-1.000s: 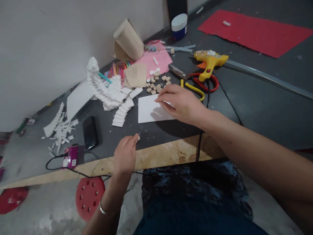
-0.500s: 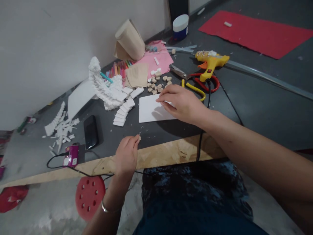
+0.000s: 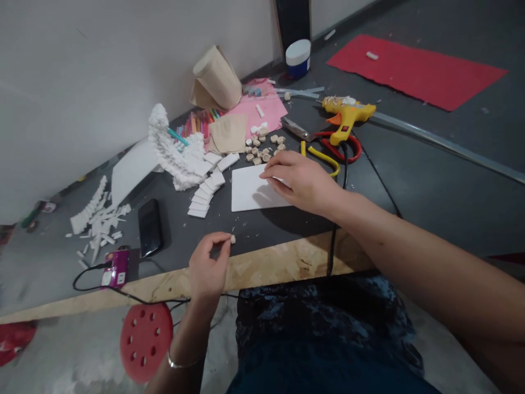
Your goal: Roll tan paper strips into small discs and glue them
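My left hand (image 3: 208,264) is above the table's front edge, pinching a small round beige piece (image 3: 233,239) between thumb and fingertips. Over the white card (image 3: 246,191) hovers my right hand (image 3: 301,180), its fingertips pressed together; whether anything is in them I cannot make out. The hand and its shadow cover the card's right part. Just behind the card lie several small round beige pieces (image 3: 256,151) like the one in my left hand. To the card's left, white rectangular pieces (image 3: 205,194) lie overlapped in a curved row.
A yellow glue gun (image 3: 348,116), red-handled scissors (image 3: 301,130) and a bent yellow piece (image 3: 328,160) lie right of centre. A white textured model (image 3: 176,153), a phone (image 3: 150,227) and white scraps (image 3: 104,224) are leftward. A cable (image 3: 334,246) hangs over the wooden edge.
The camera view has shifted slightly. My left hand has turned and its fingers have spread into a looser pinch, showing the beige piece more clearly. My right hand stays over the card.
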A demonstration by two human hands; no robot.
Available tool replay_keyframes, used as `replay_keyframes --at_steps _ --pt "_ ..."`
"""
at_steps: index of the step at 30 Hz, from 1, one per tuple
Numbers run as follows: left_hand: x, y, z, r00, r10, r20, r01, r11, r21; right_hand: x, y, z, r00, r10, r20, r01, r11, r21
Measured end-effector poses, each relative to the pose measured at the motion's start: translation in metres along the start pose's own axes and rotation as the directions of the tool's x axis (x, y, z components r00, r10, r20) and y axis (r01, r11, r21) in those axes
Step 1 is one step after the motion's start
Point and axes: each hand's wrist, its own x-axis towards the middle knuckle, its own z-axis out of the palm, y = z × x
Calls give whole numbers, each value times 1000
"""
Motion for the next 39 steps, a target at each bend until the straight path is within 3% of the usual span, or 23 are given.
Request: replay_keyframes --at_steps 5,11,14,29,32,35,37,39 --pt "9 -2 -8 994 103 -21 -100 989 109 1 2 0 1000 5 3 -5 1000 -8" --pt "5 -14 -9 969 209 132 -232 953 195 0 2 1 1000 -7 19 8 1000 -14" --pt "5 -17 -5 955 255 151 -286 928 241 -1 3 2 999 -3 32 4 999 -33" --pt "8 -13 5 951 291 107 -310 892 330 -1 3 2 999 9 38 -9 1000 -18" --pt "14 -17 0 969 238 62 -245 914 324 0 3 1 1000 1 26 -1 1000 -14" --pt "23 -17 -9 993 96 -63 -79 970 228 1 2 0 1000 5 25 -5 1000 -1" --pt "28 -12 -14 988 -71 -138 76 996 38 2 0 -1 1000 13 25 -13 1000 4" --pt "31 -4 -15 961 -261 -91 223 927 -301 2 -1 -2 1000 13 25 -13 1000 0"
